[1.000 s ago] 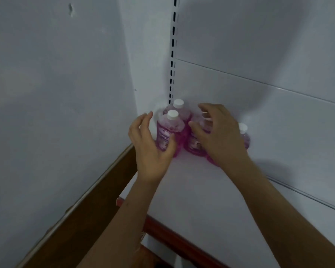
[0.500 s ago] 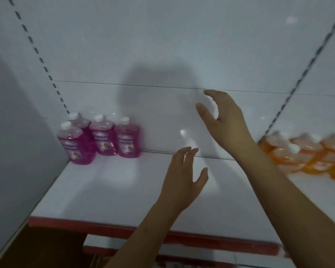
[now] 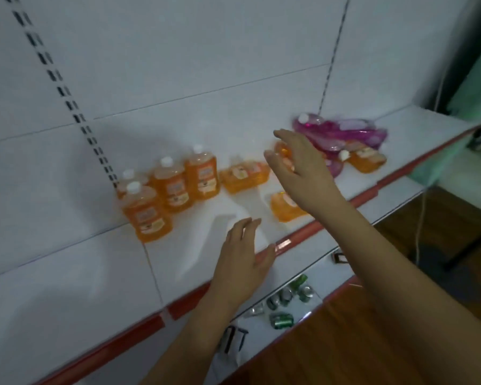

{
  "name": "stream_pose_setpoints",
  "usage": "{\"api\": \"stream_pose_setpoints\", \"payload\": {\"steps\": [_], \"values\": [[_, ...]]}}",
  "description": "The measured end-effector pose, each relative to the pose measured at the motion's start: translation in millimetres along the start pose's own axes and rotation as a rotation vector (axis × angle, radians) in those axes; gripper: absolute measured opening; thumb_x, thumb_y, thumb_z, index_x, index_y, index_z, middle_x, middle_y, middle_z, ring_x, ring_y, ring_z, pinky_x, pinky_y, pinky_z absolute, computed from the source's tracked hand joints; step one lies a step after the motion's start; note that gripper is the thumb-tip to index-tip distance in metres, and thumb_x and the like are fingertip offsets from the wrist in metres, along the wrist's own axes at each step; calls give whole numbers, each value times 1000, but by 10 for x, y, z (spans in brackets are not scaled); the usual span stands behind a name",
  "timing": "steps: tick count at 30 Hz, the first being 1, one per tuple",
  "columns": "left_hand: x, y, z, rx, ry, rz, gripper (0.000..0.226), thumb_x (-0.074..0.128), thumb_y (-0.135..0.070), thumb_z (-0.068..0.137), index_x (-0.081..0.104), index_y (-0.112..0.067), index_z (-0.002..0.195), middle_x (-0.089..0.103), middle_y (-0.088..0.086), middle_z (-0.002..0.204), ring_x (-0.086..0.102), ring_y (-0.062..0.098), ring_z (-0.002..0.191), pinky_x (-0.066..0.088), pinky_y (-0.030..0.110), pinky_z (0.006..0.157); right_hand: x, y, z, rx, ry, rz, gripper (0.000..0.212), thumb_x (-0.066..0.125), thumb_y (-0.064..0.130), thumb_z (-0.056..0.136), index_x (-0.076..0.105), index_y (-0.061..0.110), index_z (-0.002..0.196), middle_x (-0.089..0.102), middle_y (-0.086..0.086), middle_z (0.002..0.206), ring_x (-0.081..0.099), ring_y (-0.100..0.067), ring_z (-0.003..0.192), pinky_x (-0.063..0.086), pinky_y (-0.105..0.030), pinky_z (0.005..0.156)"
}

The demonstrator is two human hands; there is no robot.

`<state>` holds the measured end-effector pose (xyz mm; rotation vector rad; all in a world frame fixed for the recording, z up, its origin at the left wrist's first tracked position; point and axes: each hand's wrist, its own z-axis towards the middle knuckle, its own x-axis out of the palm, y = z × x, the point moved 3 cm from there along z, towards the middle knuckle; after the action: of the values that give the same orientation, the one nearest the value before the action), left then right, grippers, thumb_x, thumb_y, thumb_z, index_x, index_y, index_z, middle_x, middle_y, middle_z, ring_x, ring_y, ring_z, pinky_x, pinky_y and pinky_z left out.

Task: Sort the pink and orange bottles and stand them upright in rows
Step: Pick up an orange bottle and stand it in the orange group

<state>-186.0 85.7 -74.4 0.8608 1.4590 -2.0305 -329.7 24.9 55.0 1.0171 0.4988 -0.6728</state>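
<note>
Four orange bottles (image 3: 167, 190) are being kept upright on the shelf (image 3: 67, 273); others (image 3: 245, 176) and pink bottles (image 3: 342, 132) are lying unsorted; both hands (image 3: 245, 259) (image 3: 300, 168) are hovering, fingers spread, gripping nothing.

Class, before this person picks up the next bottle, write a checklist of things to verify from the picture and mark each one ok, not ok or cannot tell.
1. Left hand free to grasp: ok, open and empty above the white shelf.
2. Right hand free: ok, open with fingers spread, holding nothing.
3. Upright orange plastic bottles with white caps standing steady in their group: ok.
4. All orange bottles upright: not ok, the fallen orange bottle beside the group lies on its side, as do others near the right hand.
5. Colours separated: not ok, the pile of pink bottles lies mixed with orange ones.
6. Caps on the fallen bottles shut tight: cannot tell.
</note>
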Motion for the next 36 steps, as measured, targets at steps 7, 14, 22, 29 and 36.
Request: {"api": "stream_pose_setpoints", "payload": {"steps": [7,14,22,29,36], "values": [[706,-237,731,105,113,52,58,55,-41,95,38,-22,147,39,-1,148,38,18,134,39,34,109,-609,-1112,155,125,-88,-99,54,48,47,100,47,15,144,49,-3,146,43,-18,136,26,-20,102],[1033,-126,1485,102,90,141,62,66,-37,86,45,-19,141,44,4,146,36,22,136,35,37,112,-357,-1918,381,193,72,-80,55,46,49,100,44,19,146,49,-1,147,42,-15,135,32,-24,107],[1333,24,1813,34,192,357,83,67,-55,74,32,-32,146,44,-1,143,40,24,132,35,40,107,156,-2654,344,224,474,0,54,56,49,95,47,26,143,51,5,143,43,-4,127,33,-24,110],[1282,61,1930,-108,244,203,85,74,-53,67,38,-42,143,49,-12,135,46,10,118,45,30,98,179,-2950,517,227,649,280,71,83,44,74,46,46,135,49,20,136,48,-2,126,39,-9,96],[991,-171,1936,-397,264,-644,51,83,-37,71,63,-40,118,71,-6,113,70,14,101,58,38,89,27,-2864,736,395,580,868,50,72,28,77,59,38,125,70,12,122,63,-3,115,52,-16,87]]}}
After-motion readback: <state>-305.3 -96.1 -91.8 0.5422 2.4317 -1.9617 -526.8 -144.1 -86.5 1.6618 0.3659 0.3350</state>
